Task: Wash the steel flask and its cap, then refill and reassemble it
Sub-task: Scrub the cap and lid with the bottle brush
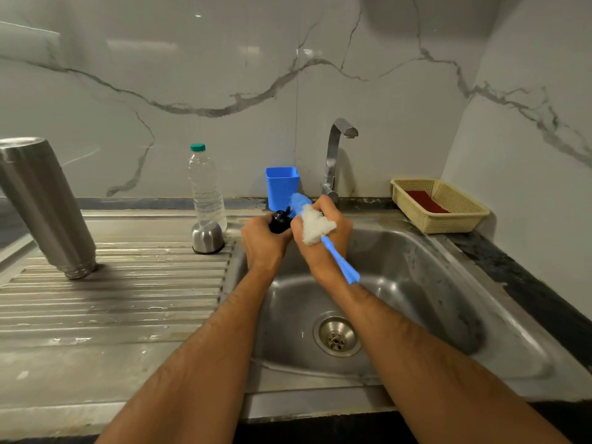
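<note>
Head view: both forearms reach out over the steel sink (448, 283), whose drain (336, 337) lies below them. The left hand (263, 241) curls its fingers round a small black cap (279, 221), holding it above the basin's left edge. The right hand (323, 238) grips a blue brush (339, 261) by its stem, its white and blue bristles touching the cap. On the ribbed drainboard (128, 299) to the left, the steel flask (45, 206) stands mouth down, well apart from the hands. A small steel cup (207, 237) sits upside down near the basin, with a plastic water bottle (206, 187) just behind it. Farther back stand a blue container (282, 184), the tap (336, 155), and on the desk (528, 283) a yellow basket (448, 216) holding a red pad (427, 200).
</note>
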